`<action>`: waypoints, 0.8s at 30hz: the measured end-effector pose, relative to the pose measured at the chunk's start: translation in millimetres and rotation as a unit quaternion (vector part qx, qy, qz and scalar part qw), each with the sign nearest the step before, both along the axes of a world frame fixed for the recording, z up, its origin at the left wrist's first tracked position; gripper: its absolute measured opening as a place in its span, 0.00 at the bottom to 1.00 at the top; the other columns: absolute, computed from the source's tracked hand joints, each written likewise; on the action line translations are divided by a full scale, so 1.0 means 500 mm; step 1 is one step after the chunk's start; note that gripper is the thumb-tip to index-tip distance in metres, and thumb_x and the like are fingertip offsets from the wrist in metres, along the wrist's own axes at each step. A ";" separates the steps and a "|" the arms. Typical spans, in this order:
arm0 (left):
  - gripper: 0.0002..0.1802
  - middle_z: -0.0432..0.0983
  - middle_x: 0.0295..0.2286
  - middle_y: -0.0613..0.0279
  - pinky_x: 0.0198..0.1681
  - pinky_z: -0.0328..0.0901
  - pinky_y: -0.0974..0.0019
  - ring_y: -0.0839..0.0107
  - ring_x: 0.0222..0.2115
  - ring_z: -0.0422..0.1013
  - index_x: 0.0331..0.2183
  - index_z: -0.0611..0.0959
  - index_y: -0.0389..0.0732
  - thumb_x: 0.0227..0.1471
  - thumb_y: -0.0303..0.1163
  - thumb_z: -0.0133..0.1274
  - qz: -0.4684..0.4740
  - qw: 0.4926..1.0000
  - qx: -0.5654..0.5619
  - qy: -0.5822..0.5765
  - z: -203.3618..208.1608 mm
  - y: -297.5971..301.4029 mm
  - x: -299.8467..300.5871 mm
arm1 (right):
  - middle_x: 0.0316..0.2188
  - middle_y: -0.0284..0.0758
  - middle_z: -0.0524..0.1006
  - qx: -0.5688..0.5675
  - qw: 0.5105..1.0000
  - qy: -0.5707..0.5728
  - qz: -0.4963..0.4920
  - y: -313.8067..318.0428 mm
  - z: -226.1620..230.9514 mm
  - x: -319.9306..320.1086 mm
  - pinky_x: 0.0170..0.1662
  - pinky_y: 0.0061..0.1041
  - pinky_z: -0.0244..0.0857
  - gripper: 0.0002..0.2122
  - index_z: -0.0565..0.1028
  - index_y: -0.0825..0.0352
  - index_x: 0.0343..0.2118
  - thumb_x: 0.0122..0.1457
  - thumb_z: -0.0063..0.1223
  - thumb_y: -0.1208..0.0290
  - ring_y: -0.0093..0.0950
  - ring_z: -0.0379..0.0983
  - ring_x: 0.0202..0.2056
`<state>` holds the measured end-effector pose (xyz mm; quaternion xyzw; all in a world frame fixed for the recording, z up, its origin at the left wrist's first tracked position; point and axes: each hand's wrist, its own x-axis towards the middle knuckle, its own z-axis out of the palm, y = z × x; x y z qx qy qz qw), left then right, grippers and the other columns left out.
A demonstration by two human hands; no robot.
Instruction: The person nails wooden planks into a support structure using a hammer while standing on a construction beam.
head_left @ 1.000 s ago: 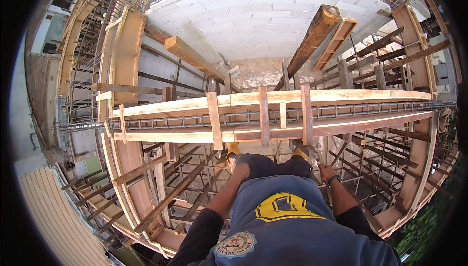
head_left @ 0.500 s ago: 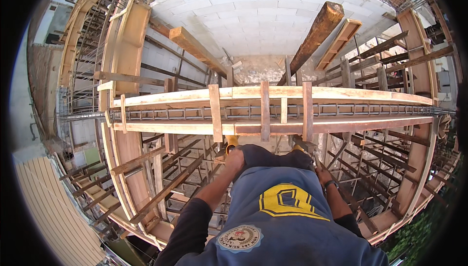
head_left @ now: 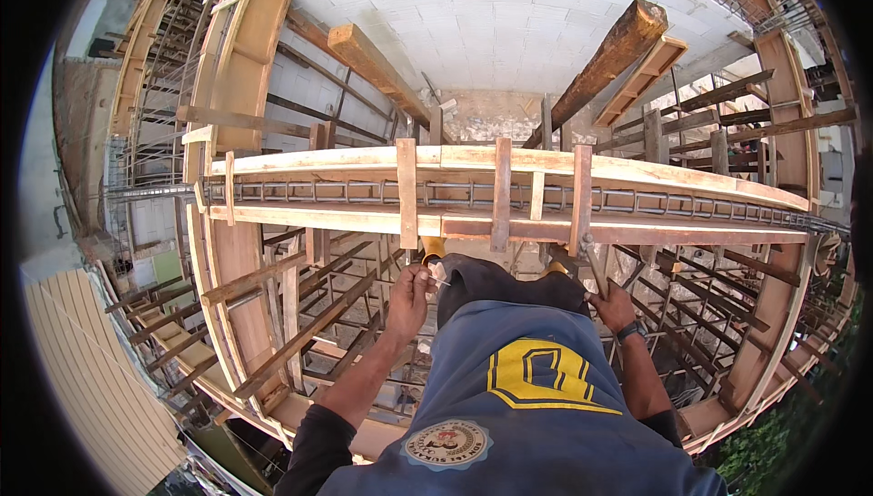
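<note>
My left hand (head_left: 409, 300) is closed in a pinch, left of my dark trousers. At its fingertips is a small pale piece (head_left: 438, 271) with a thin, nail-like sliver beside it; its kind is too small to tell. My right hand (head_left: 617, 307) grips the wooden handle of a hammer (head_left: 597, 270), whose head points away from me, close to a wooden crosspiece (head_left: 580, 200). In front of both hands runs a long timber beam form (head_left: 336, 219). Inside it lies a steel rebar cage (head_left: 364, 193).
Further crosspieces (head_left: 406, 194) span the form. Two thick timber props (head_left: 605, 73) lean beyond it before a white block wall (head_left: 491, 5). Form boards (head_left: 238, 60) stand along the left side. Below me many wooden struts (head_left: 309, 332) crisscross over a drop.
My left hand has come away from beside my thigh, up and to the left, and now shows a small pale piece. My right hand has risen, bringing the hammer into view.
</note>
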<state>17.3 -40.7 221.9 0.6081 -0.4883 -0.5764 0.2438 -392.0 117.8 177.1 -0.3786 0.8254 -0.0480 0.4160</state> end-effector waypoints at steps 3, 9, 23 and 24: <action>0.12 0.75 0.29 0.60 0.36 0.69 0.67 0.74 0.30 0.73 0.39 0.75 0.36 0.70 0.36 0.43 -0.044 0.997 -0.062 0.000 0.040 -0.017 -0.046 | 0.21 0.42 0.77 -0.028 0.992 -0.118 -0.016 -0.176 0.173 0.078 0.31 0.35 0.71 0.19 0.74 0.73 0.34 0.54 0.67 0.60 0.34 0.77 0.25; 0.10 0.73 0.27 0.55 0.33 0.68 0.62 0.65 0.27 0.73 0.39 0.73 0.36 0.68 0.34 0.45 -0.160 0.982 -0.095 -0.030 0.049 -0.004 -0.180 | 0.36 0.33 0.80 -0.121 0.898 -0.420 -0.052 -0.263 0.176 0.217 0.38 0.23 0.74 0.10 0.74 0.69 0.40 0.58 0.62 0.81 0.21 0.77 0.32; 0.08 0.78 0.33 0.64 0.44 0.70 0.70 0.77 0.35 0.75 0.43 0.78 0.36 0.66 0.29 0.50 0.075 0.936 0.206 0.276 -0.135 0.057 -0.282 | 0.31 0.36 0.78 -0.078 0.854 -0.424 -0.291 -0.233 -0.007 0.227 0.33 0.24 0.75 0.10 0.67 0.69 0.39 0.61 0.59 0.80 0.23 0.77 0.31; 0.08 0.78 0.34 0.64 0.44 0.70 0.70 0.77 0.36 0.75 0.43 0.78 0.35 0.66 0.29 0.49 0.068 0.950 0.191 0.239 -0.166 0.055 -0.286 | 0.31 0.35 0.78 -0.080 0.853 -0.417 -0.304 -0.228 -0.040 0.225 0.33 0.23 0.75 0.10 0.67 0.69 0.39 0.61 0.60 0.78 0.23 0.77 0.31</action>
